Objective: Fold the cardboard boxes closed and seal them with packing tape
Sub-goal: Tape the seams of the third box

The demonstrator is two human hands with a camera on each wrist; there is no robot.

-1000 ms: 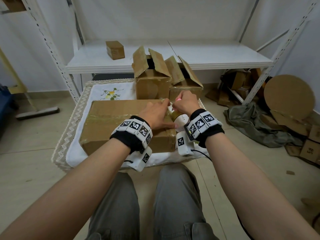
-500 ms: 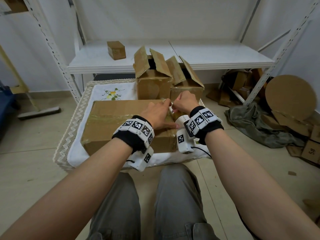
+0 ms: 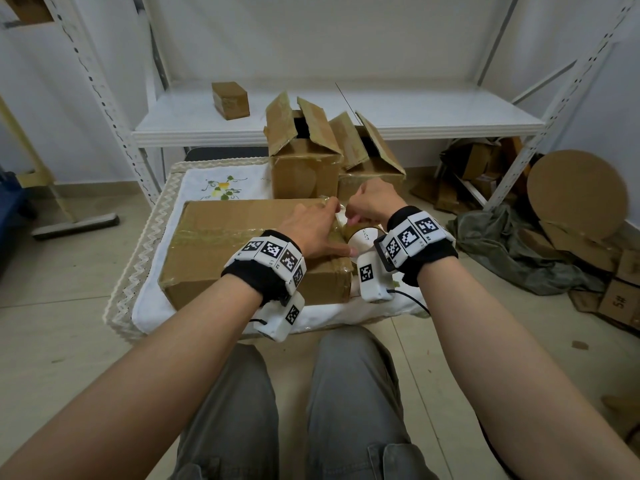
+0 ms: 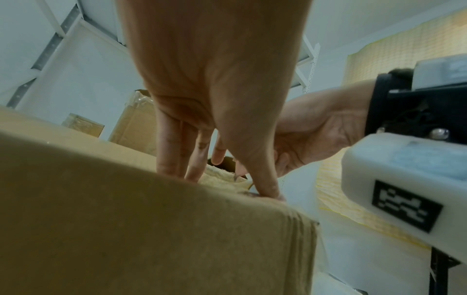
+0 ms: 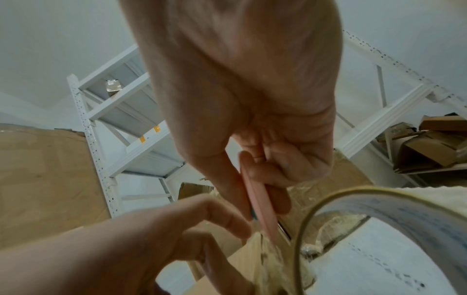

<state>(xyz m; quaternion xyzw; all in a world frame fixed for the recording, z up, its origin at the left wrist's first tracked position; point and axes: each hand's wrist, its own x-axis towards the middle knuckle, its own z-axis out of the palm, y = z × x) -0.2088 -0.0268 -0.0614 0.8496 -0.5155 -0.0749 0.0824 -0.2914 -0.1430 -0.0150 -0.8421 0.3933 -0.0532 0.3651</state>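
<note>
A large closed cardboard box point(image 3: 242, 237) lies on the low table, with a tape strip point(image 3: 214, 235) along its top seam. My left hand point(image 3: 311, 226) rests on the box's right end, fingers straight on the top and thumb point(image 4: 265, 185) pressed at the near edge. My right hand point(image 3: 372, 206) grips a pink cutter point(image 5: 260, 201), its tip down at the tape beside the left fingertips. The tape roll point(image 3: 363, 237) sits just under the right wrist, off the box's right end; its ring point(image 5: 379, 199) fills the lower right of the right wrist view.
Two open boxes point(image 3: 304, 161) point(image 3: 370, 161) stand with flaps up right behind the hands. A small sealed box point(image 3: 230, 100) sits on the white shelf point(image 3: 415, 119). Loose cardboard point(image 3: 575, 202) is piled on the floor at right. A white embroidered cloth point(image 3: 207, 181) covers the table.
Hardly anything: both hands stay at the box's right end, and only the view has shifted a little.
</note>
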